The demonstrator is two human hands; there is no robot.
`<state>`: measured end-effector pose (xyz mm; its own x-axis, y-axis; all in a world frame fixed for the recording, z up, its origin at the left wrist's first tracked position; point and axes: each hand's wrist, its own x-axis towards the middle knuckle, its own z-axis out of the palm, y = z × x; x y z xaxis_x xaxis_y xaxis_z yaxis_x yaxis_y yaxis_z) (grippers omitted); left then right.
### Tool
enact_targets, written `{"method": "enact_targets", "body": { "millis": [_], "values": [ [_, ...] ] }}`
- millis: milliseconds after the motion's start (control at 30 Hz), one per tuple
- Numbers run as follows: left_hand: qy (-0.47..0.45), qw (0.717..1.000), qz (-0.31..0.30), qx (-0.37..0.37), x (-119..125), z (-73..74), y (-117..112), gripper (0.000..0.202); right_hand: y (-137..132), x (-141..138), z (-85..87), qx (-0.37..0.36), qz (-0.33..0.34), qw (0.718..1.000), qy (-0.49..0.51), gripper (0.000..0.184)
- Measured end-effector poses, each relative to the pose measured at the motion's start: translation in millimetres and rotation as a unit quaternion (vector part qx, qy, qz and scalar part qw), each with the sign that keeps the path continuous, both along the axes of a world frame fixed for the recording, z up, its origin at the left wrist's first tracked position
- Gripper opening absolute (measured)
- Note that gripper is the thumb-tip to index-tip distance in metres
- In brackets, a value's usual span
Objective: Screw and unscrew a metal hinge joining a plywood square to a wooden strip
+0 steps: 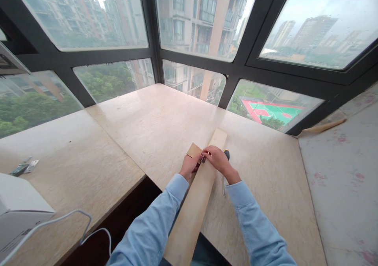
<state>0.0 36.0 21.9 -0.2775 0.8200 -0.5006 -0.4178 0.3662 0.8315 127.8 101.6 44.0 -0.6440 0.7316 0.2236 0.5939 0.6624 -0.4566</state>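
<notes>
A long pale wooden plank (191,207) lies on the marble sill (153,124), running from my lap toward the window. A small wooden block (194,149) rests at its left edge. My left hand (189,166) is closed beside that block. My right hand (217,159) is closed in a pinch over the plank. Between the two hands sits a small metal piece (203,159), perhaps a hinge, which both seem to hold. A screwdriver (225,173) with a dark handle lies on the sill just right of my right wrist.
More small metal hardware (25,166) lies at the far left of the sill. A white device (17,211) with a white cable (73,218) sits at the lower left. Another piece of wood (323,127) lies at the right by the window. Windows ring the sill.
</notes>
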Motion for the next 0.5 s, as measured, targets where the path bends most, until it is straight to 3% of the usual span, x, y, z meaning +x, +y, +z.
{"method": "enact_targets", "body": {
  "millis": [233, 500],
  "values": [
    [-0.001, 1.0, 0.004, 0.002, 0.5, 1.2, -0.3, 0.039, 3.9, 4.8, -3.1, 0.021, 0.066, 0.995, 0.074, 0.013],
    [-0.005, 1.0, 0.001, 0.001, -0.4, 0.0, 0.0, 0.039, 7.3, 6.1, -11.9, -0.003, 0.083, 0.988, 0.131, 0.017]
  ]
}}
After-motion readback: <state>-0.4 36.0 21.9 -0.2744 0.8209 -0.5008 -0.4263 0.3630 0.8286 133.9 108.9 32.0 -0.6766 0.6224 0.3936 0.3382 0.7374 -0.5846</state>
